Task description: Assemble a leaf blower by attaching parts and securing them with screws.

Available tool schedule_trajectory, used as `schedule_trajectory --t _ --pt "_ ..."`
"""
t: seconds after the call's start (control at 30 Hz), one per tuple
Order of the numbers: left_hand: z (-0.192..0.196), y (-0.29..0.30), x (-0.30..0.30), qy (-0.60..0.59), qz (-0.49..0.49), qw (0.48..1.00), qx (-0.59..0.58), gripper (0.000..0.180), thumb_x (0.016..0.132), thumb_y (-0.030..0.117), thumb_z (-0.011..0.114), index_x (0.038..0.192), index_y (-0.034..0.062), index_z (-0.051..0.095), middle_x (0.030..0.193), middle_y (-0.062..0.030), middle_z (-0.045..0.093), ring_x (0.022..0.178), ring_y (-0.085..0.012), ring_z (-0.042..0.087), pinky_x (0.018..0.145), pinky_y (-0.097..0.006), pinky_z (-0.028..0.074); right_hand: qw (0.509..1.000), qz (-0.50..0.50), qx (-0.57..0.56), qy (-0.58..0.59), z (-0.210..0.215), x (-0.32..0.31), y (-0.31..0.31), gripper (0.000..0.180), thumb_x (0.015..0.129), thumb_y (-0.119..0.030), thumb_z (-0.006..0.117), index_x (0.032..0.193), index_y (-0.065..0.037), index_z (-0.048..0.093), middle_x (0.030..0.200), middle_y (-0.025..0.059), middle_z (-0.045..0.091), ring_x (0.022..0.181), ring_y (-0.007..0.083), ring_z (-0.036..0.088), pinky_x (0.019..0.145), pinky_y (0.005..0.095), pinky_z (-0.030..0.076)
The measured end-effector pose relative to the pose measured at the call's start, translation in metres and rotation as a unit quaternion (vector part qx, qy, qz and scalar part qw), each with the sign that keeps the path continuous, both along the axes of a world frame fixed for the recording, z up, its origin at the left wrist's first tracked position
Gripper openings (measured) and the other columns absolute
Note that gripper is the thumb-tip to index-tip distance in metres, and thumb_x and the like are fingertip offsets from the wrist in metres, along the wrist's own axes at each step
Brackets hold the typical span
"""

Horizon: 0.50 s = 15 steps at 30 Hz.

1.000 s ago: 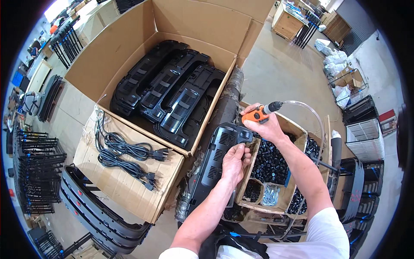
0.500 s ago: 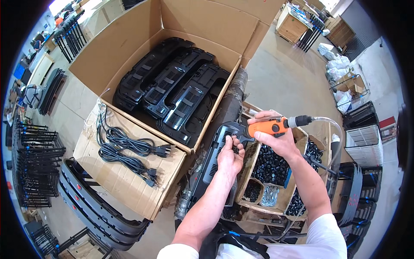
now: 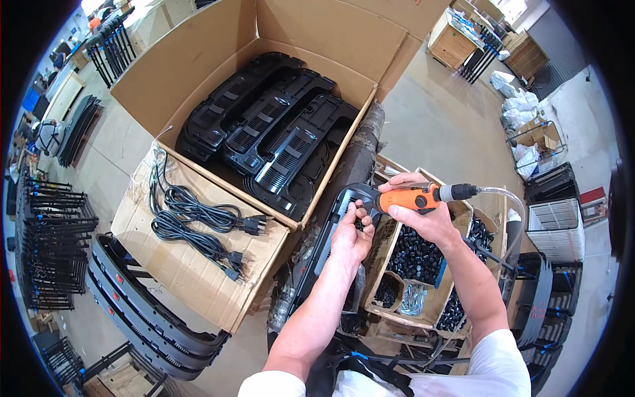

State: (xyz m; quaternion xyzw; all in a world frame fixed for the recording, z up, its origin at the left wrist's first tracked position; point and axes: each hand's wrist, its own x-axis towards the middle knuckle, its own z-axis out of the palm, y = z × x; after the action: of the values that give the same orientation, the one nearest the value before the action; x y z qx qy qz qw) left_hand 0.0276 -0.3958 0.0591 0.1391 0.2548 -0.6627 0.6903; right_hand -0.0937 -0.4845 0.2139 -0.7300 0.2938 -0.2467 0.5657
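Note:
An orange air screwdriver (image 3: 405,198) lies nearly level in my right hand (image 3: 433,221), its fingers wrapped round the body. Its tip points left, onto the upper end of a long black plastic panel (image 3: 321,246), and a clear hose (image 3: 508,193) leaves its back end. My left hand (image 3: 352,239) is over the panel just beside the tip, palm up with curled fingers. Small black screws (image 3: 359,225) show between those fingers. The panel rests along a worn, wrapped beam (image 3: 368,135); my left hand and forearm hide part of it.
A cardboard box (image 3: 331,188) of black plastic covers (image 3: 286,159) stands ahead-left. Coiled black power cords (image 3: 198,218) lie on a carton (image 3: 175,264). Under my right arm, a divided tray (image 3: 380,264) holds black caps (image 3: 413,258), silver screws (image 3: 413,300) and black screws (image 3: 387,291). Curved panels (image 3: 152,317) are stacked lower left.
My left hand has shifted slightly up toward the screwdriver's tip, its fingers curling more. The screwdriver stays at the panel's upper end. The whole view has shifted slightly.

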Motion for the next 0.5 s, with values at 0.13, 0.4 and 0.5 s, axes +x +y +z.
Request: schedule_trajectory --t 0.13,0.4,0.5 --pt "0.002 0.001 0.002 0.000 -0.013 1.000 0.006 0.026 0.110 0.036 0.057 0.113 0.0108 0.061 0.081 0.0025 0.055 0.070 -0.0115 0.052 0.059 -0.025 0.043 1.000 0.010 -0.017 0.009 -0.001 0.004 0.004 0.050 0.087 -0.006 0.080 0.132 -0.002 0.058 0.125 0.0145 0.073 0.117 0.0211 0.069 0.105 0.0393 0.054" --pt "0.010 0.019 -0.014 -0.055 -0.022 0.997 0.048 0.032 0.114 0.035 0.045 0.112 0.0068 0.059 0.097 -0.0068 0.065 0.087 -0.0216 0.065 0.076 -0.035 0.057 1.000 -0.011 -0.013 0.002 -0.016 0.031 0.009 0.049 0.088 -0.006 0.080 0.132 -0.002 0.059 0.125 0.0139 0.072 0.116 0.0203 0.068 0.104 0.0381 0.055" --pt "0.021 0.042 -0.031 -0.048 -0.050 0.996 0.061 0.033 0.115 0.029 0.041 0.110 -0.0001 0.056 0.108 -0.0158 0.064 0.101 -0.0312 0.069 0.095 -0.045 0.061 1.000 -0.009 -0.007 -0.011 -0.032 0.040 0.006 0.049 0.088 -0.006 0.080 0.132 -0.002 0.060 0.124 0.0131 0.072 0.116 0.0190 0.068 0.104 0.0364 0.055"
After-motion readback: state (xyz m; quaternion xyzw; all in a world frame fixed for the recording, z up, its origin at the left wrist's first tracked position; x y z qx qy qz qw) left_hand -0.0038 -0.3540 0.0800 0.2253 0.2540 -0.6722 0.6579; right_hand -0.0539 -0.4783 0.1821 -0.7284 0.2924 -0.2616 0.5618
